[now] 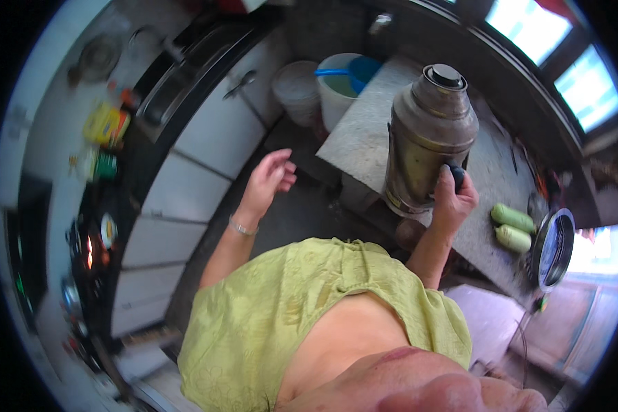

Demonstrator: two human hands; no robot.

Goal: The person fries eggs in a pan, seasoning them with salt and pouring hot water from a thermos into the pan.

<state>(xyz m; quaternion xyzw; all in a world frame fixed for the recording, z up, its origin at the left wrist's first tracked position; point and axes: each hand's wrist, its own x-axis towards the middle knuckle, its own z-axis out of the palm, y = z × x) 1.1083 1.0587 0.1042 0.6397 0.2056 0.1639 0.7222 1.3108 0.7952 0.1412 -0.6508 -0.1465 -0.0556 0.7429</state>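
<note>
My right hand (454, 198) grips the dark handle of a large metal vacuum flask (431, 134), which is upright with its round lid (444, 75) on top. The flask is at the near edge of a grey stone-like worktop (363, 134); whether its base rests there or is lifted, I cannot tell. My left hand (272, 177), with a bracelet at the wrist, is in the air over the dark floor, fingers loosely bent, holding nothing. To the right of the flask, two pale green gourd-like vegetables (513, 226) lie beside a round metal pan (553, 251).
Behind the worktop's left end are a white bucket (335, 105) with a blue dipper (363, 72) and a lidded pale bucket (296, 92). On the left, a dark counter holds a sink (170, 92), a yellow package (106, 124) and a lit stove flame (89, 252).
</note>
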